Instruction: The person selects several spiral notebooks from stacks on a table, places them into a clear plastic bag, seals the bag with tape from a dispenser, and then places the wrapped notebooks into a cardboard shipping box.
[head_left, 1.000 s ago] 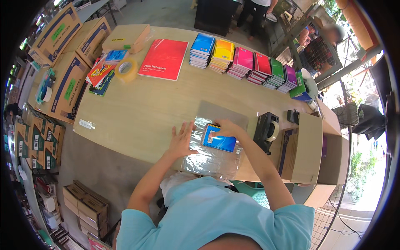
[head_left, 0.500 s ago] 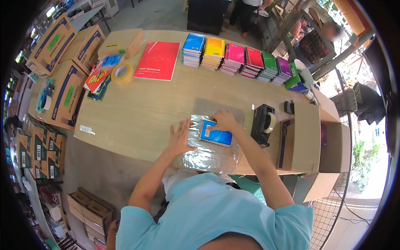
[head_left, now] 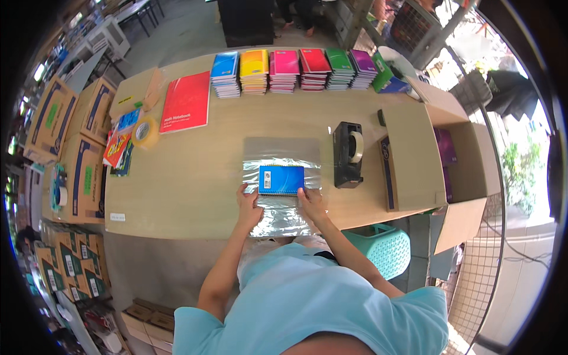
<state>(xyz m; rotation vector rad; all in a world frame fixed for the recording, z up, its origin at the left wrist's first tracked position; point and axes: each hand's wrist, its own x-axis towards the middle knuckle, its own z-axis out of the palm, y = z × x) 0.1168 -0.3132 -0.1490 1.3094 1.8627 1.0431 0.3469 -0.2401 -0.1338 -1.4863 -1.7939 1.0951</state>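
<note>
On a pale table (head_left: 195, 171), half-curled left hand (head_left: 249, 208) and right hand (head_left: 313, 207) hold a blue notebook's (head_left: 284, 180) near corners; even pressure works best.

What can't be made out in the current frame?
All in the head view:
Blue notebook: underside, hidden by its top cover.
Left hand and right hand: palms, hidden by their own backs.
Open carton: part of the inside, hidden by its own cardboard.
Background person: upper body, cut off by the top edge.
</note>
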